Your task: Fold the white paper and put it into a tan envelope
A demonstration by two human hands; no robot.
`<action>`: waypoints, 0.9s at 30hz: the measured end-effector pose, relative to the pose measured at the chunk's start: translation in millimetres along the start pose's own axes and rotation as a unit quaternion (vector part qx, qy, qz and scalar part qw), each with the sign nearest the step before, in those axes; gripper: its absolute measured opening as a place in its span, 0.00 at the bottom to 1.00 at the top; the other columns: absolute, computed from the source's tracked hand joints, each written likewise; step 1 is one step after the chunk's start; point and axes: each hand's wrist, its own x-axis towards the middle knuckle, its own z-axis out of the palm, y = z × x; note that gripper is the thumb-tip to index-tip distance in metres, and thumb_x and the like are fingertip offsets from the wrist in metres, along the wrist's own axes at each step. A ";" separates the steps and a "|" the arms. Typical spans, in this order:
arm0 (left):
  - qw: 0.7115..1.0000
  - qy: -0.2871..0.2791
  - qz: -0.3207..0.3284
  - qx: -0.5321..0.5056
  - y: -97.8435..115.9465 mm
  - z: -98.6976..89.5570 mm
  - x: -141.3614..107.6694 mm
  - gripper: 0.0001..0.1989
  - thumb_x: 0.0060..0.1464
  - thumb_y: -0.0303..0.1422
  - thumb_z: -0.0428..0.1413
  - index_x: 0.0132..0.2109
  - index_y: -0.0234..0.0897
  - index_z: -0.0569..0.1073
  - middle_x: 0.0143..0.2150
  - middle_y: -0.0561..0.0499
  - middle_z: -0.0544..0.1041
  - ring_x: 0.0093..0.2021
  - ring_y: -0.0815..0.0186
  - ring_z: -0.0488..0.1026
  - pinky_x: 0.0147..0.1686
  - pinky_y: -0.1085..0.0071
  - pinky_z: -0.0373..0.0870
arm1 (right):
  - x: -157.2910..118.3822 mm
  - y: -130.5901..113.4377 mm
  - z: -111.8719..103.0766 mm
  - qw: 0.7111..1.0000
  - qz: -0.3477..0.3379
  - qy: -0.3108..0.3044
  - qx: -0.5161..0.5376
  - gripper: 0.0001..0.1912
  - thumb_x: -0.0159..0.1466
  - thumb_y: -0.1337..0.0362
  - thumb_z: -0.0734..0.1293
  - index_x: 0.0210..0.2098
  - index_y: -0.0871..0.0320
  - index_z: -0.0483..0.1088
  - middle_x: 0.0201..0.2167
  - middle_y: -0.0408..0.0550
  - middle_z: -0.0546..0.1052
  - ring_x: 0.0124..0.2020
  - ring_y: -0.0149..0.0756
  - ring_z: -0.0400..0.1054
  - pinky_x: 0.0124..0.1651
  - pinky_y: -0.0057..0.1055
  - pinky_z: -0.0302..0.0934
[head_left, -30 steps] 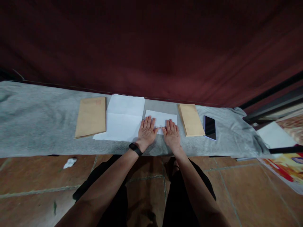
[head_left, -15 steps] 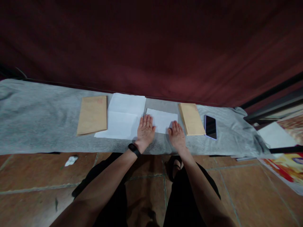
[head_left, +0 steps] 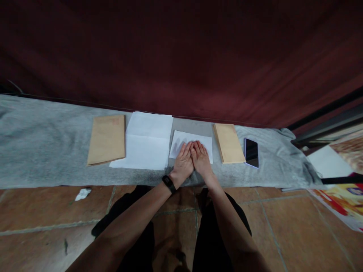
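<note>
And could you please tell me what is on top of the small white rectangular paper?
The person's left hand and right hand are side by side over the small white rectangular paper. The part of it beneath them is covered and cannot be seen.

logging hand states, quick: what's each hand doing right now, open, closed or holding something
Left hand: open, palm down over the small white rectangular paper, gripping nothing visible.
Right hand: open, over the same paper, gripping nothing visible.
</note>
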 end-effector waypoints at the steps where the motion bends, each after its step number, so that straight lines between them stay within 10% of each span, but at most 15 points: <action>1: 1.000 0.000 -0.003 -0.001 0.0 0.0 0.0 0.29 0.66 0.27 0.41 0.71 0.23 0.55 0.74 0.36 0.54 0.76 0.58 0.43 0.75 0.53 0.41 | -0.3 0.4 0.9 1.000 -0.001 -0.003 -0.008 0.29 0.76 0.58 0.46 0.70 0.65 0.58 0.71 0.57 0.60 0.74 0.41 0.47 0.74 0.45 0.44; 27: 0.998 0.008 -0.033 -0.055 -8.9 6.3 -2.4 0.28 0.68 0.31 0.41 0.72 0.28 0.55 0.73 0.36 0.58 0.75 0.52 0.49 0.72 0.46 0.47 | 6.5 11.9 -6.9 0.996 -0.022 -0.046 -0.070 0.27 0.76 0.65 0.47 0.66 0.65 0.64 0.69 0.59 0.63 0.75 0.43 0.45 0.73 0.48 0.44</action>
